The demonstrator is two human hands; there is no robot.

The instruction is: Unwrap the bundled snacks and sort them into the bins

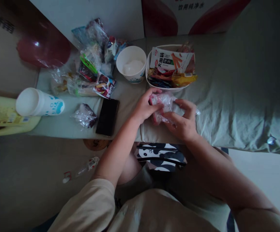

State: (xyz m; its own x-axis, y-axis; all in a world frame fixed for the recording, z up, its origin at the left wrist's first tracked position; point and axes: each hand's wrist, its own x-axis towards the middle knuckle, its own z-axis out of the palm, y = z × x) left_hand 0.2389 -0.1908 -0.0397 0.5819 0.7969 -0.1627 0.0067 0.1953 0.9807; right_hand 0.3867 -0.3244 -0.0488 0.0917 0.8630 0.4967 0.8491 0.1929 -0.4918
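Observation:
Both my hands hold a small snack packet [163,102] in clear crinkly wrap with a pink end, just above the grey-green cloth [217,106]. My left hand [145,108] pinches its left, pink end with curled fingers. My right hand [182,120] grips the right side from below, fingers bent around the wrap. Right behind the packet stands a white bowl [152,84] heaped with snack packs, a white and green box [171,61] on top.
A white paper cup [131,64] stands left of the bowl. A pile of wrapped snacks [94,61], a black phone [107,116], a small wrapped sweet [85,115] and a toppled white cup [39,102] lie at left. A yellow jug [4,116] sits at the left edge.

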